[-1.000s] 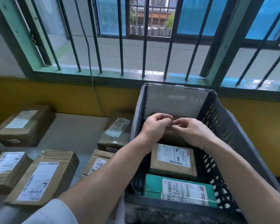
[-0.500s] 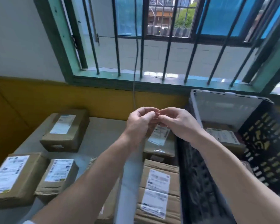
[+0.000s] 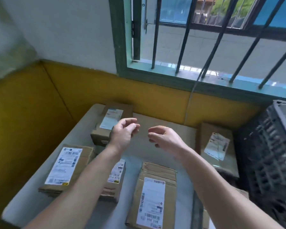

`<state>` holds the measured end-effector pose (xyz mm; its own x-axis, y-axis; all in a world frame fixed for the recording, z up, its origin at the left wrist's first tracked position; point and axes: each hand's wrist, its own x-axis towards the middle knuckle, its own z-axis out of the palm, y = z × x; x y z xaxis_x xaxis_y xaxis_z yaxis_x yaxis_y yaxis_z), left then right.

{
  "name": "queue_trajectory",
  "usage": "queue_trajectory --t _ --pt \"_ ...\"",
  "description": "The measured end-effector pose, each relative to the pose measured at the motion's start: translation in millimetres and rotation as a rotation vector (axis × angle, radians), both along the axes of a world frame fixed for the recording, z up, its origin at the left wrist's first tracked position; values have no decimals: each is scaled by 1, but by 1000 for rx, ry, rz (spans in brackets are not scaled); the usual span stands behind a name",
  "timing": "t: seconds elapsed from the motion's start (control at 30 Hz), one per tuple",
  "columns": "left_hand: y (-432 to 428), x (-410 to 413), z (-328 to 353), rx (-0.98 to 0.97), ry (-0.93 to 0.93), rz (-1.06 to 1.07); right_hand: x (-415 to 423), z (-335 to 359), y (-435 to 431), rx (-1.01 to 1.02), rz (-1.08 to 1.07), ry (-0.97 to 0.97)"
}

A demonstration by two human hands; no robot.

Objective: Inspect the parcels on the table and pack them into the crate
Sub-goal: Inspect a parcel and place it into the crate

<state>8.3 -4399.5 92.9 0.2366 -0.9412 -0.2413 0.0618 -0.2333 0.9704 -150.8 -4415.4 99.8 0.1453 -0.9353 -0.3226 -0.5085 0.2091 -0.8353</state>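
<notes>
Parcels (image 3: 155, 192) in neither grip: left hand (image 3: 124, 134) and right hand (image 3: 166, 140) loosely curled, empty, slightly apart. Hover above the grey table (image 3: 31, 200), over brown labelled boxes lying flat. Black crate (image 3: 267, 154) at the table's right edge.

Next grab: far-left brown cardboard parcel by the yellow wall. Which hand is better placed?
Left. The left hand hovers open right beside the brown cardboard parcel; the right hand, also open, is farther toward the black plastic crate.
</notes>
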Motion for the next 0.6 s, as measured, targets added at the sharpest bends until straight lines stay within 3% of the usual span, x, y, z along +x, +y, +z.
queue_trajectory --t 0.27,0.47,0.6 --pt "-29 78 -34 80 -191 204 73 -39 -25 116 16 -16" --pt "-49 124 -52 344 -412 123 111 -48 -31 216 1 -2" --pt "-60 137 -62 473 -421 55 120 -53 -38 258 -44 -36"
